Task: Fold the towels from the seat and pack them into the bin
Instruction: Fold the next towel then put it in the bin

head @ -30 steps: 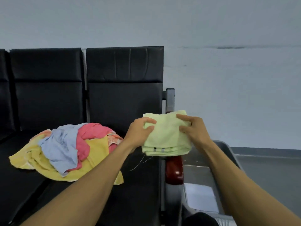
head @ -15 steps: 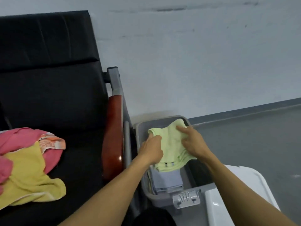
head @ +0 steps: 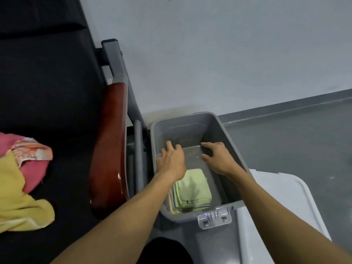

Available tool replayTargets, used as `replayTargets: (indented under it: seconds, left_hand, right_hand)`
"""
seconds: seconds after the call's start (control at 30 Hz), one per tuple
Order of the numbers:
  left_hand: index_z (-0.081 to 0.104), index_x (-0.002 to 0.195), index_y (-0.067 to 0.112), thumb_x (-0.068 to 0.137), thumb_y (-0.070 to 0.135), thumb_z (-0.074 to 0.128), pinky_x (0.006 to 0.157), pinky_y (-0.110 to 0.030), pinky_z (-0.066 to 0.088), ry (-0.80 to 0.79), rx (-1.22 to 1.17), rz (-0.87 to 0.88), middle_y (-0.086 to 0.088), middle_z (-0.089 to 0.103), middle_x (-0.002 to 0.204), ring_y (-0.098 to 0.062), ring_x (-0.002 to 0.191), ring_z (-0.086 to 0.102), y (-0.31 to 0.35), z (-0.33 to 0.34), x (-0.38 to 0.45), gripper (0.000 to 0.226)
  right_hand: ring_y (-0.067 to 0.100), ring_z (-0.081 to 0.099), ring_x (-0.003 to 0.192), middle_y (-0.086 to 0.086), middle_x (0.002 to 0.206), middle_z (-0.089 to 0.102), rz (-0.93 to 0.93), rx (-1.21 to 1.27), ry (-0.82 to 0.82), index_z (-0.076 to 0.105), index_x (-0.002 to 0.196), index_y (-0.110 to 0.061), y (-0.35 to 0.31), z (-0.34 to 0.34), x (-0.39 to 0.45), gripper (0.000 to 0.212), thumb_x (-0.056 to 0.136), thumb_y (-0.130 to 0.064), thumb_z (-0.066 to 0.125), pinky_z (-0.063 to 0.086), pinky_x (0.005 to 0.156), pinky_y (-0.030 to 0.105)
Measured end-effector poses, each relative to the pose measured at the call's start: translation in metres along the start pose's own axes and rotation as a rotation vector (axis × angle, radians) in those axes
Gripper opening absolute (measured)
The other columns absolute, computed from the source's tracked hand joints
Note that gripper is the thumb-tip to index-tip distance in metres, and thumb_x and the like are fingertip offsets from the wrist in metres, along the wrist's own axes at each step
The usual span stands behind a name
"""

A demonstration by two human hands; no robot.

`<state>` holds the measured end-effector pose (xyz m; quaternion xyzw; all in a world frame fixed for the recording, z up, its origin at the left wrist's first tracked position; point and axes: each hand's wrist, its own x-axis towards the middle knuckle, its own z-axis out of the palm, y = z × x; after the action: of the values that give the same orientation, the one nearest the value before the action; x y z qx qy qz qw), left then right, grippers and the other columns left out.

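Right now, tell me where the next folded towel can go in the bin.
Bare floor shows in the far half of the bin, between the green towel and the far wall, under the left hand and right hand. The near end is crowded by the folded stack. The seat beside the unfolded pile is also bare.
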<state>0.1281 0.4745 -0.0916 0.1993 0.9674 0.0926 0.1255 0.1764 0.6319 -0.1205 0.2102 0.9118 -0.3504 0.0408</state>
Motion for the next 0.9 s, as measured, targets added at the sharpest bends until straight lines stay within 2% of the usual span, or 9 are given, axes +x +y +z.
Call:
replayTargets:
  seconds: [0.07, 0.23, 0.3, 0.4, 0.47, 0.53, 0.67, 0.73, 0.9]
  left_hand:
    - [0.042, 0.136, 0.010, 0.094, 0.003, 0.055, 0.094, -0.045, 0.041, 0.015, 0.006, 0.002, -0.014, 0.024, 0.152, -0.036, 0.132, 0.036, 0.000, -0.002, -0.001, 0.044]
    - [0.047, 0.127, 0.011, 0.096, 0.006, 0.052, 0.085, -0.043, 0.039, 0.082, -0.006, 0.057, -0.011, 0.035, 0.141, -0.034, 0.127, 0.040, 0.002, -0.028, -0.008, 0.032]
    - [0.047, 0.131, 0.011, 0.096, 0.007, 0.052, 0.089, -0.045, 0.041, 0.131, -0.018, 0.076, -0.011, 0.036, 0.141, -0.034, 0.128, 0.040, 0.000, -0.049, -0.014, 0.036]
    - [0.045, 0.137, 0.012, 0.094, 0.009, 0.052, 0.099, -0.045, 0.041, 0.254, -0.025, 0.129, -0.011, 0.038, 0.140, -0.033, 0.129, 0.040, -0.007, -0.089, -0.029, 0.044]
    - [0.047, 0.137, 0.014, 0.094, 0.010, 0.052, 0.099, -0.042, 0.041, 0.359, -0.042, 0.176, -0.009, 0.042, 0.138, -0.030, 0.125, 0.042, -0.015, -0.114, -0.042, 0.044]
    - [0.046, 0.139, 0.018, 0.094, 0.011, 0.052, 0.100, -0.040, 0.040, 0.471, -0.083, 0.197, -0.005, 0.045, 0.137, -0.026, 0.124, 0.043, -0.034, -0.141, -0.061, 0.045]
    - [0.047, 0.135, 0.021, 0.096, 0.017, 0.054, 0.097, -0.035, 0.038, 0.625, -0.159, 0.126, 0.001, 0.052, 0.127, -0.019, 0.116, 0.046, -0.099, -0.182, -0.101, 0.040]
    - [0.048, 0.131, 0.022, 0.096, 0.019, 0.055, 0.097, -0.037, 0.040, 0.665, -0.173, 0.049, 0.003, 0.057, 0.121, -0.019, 0.113, 0.048, -0.143, -0.191, -0.121, 0.036]
    - [0.055, 0.117, 0.023, 0.091, 0.015, 0.055, 0.089, -0.041, 0.043, 0.667, -0.157, -0.193, 0.004, 0.064, 0.110, -0.023, 0.106, 0.053, -0.270, -0.181, -0.168, 0.027]
  right_hand:
    - [0.032, 0.032, 0.144, 0.014, 0.155, 0.035, -0.001, 0.001, 0.009, 0.043, 0.149, -0.026, -0.003, -0.001, -0.001, 0.054, 0.098, -0.032, 0.059, 0.034, 0.114, 0.056]
    - [0.032, 0.041, 0.139, 0.012, 0.154, 0.039, -0.058, -0.010, 0.045, 0.043, 0.148, -0.025, -0.030, -0.021, -0.011, 0.054, 0.097, -0.035, 0.059, 0.037, 0.113, 0.054]
    - [0.032, 0.045, 0.136, 0.013, 0.151, 0.043, -0.081, -0.016, 0.073, 0.045, 0.147, -0.024, -0.047, -0.034, -0.018, 0.053, 0.097, -0.035, 0.059, 0.039, 0.111, 0.052]
    - [0.030, 0.049, 0.133, 0.013, 0.146, 0.050, -0.155, 0.014, 0.119, 0.050, 0.144, -0.021, -0.083, -0.052, -0.032, 0.049, 0.097, -0.033, 0.058, 0.041, 0.110, 0.049]
    - [0.027, 0.047, 0.136, 0.010, 0.146, 0.051, -0.226, 0.025, 0.142, 0.051, 0.143, -0.017, -0.112, -0.060, -0.044, 0.047, 0.099, -0.030, 0.057, 0.037, 0.114, 0.043]
    - [0.024, 0.047, 0.135, 0.008, 0.146, 0.051, -0.297, 0.043, 0.169, 0.050, 0.144, -0.017, -0.151, -0.061, -0.059, 0.045, 0.101, -0.028, 0.055, 0.035, 0.112, 0.037]
    - [0.017, 0.057, 0.118, 0.006, 0.137, 0.054, -0.435, 0.159, 0.222, 0.056, 0.137, -0.020, -0.235, -0.036, -0.084, 0.036, 0.103, -0.029, 0.052, 0.044, 0.099, 0.028]
    - [0.013, 0.059, 0.108, 0.003, 0.130, 0.059, -0.500, 0.220, 0.206, 0.060, 0.133, -0.018, -0.276, -0.010, -0.094, 0.032, 0.102, -0.026, 0.053, 0.044, 0.091, 0.024]
    - [0.004, 0.060, 0.093, -0.003, 0.116, 0.067, -0.648, 0.192, 0.031, 0.066, 0.127, -0.017, -0.356, 0.087, -0.114, 0.030, 0.098, -0.022, 0.060, 0.041, 0.075, 0.011]
